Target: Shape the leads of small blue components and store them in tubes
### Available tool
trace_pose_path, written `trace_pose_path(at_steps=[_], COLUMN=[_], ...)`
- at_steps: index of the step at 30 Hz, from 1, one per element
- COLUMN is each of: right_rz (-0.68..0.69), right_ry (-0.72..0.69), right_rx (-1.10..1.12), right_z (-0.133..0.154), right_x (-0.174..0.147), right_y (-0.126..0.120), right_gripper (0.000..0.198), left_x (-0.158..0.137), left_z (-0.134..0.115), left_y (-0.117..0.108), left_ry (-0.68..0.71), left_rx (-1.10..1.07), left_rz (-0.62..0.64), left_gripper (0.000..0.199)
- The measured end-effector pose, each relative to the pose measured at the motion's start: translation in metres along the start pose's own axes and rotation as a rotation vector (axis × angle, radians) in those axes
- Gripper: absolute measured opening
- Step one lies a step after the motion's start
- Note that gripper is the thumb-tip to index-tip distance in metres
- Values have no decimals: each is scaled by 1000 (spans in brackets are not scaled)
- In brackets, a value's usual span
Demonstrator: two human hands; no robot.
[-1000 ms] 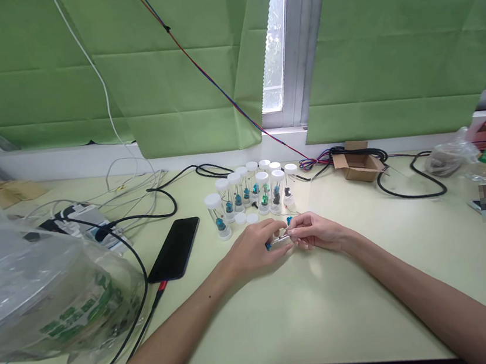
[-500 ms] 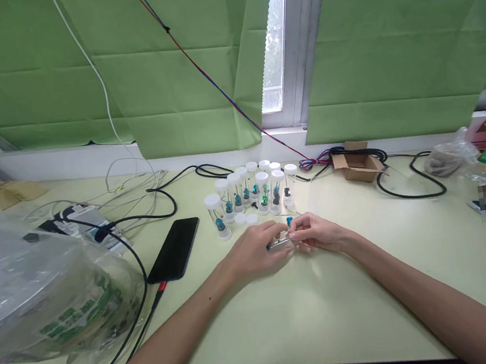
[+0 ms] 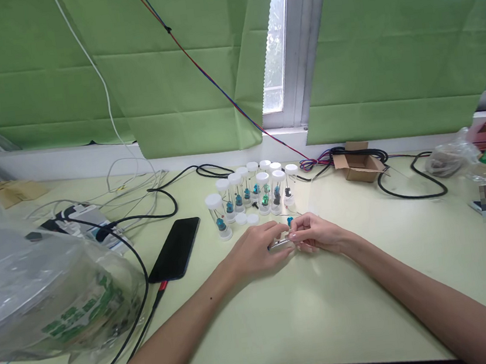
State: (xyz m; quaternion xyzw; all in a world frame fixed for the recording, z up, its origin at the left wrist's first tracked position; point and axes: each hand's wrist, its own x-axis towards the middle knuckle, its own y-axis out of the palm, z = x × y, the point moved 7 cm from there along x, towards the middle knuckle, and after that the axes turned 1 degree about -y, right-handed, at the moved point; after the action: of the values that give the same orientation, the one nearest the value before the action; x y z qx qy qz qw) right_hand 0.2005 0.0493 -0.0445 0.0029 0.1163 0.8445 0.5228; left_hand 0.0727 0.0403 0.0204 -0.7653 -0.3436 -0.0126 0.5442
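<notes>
My left hand [image 3: 262, 247] rests on the table with fingers curled around a slim silvery metal tool [image 3: 280, 242], whose exact kind I cannot make out. Facing it, my right hand [image 3: 318, 233] is closed in a pinch at the tool's right end; what lies between those fingertips is too small and hidden to name. Just beyond the right fingertips shows a small blue part [image 3: 290, 221]. Behind both hands stand several clear tubes [image 3: 263, 196] with white caps, each with a small blue, green or dark part inside. Two loose white caps [image 3: 252, 219] lie before them.
A black phone [image 3: 175, 249] lies left of my left arm, with a black cable [image 3: 138, 251] near it. A big plastic bag [image 3: 52, 288] fills the left side. At the back right sits an open cardboard box [image 3: 358, 166] among coiled cables [image 3: 417, 195].
</notes>
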Motion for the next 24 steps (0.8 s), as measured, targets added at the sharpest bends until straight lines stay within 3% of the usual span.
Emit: trace_pose_path(at_steps=[8, 14, 19, 24], right_rz=[-81, -207, -461, -570], right_ry=[-58, -219, -396, -493], right_rx=[55, 66, -238, -609], right_z=[7, 21, 37, 44], right_x=[0, -1, -11, -19], right_y=[0, -3, -8, 2], right_gripper=[29, 32, 34, 35], left_x=[1, 1, -1, -1], left_z=[9, 24, 42, 48], left_y=[-2, -15, -20, -19], left_ry=[-65, -157, -315, -314], left_rx=[-59, -197, -427, -638], left_rz=[-79, -317, -467, -527], left_gripper=[19, 27, 29, 28])
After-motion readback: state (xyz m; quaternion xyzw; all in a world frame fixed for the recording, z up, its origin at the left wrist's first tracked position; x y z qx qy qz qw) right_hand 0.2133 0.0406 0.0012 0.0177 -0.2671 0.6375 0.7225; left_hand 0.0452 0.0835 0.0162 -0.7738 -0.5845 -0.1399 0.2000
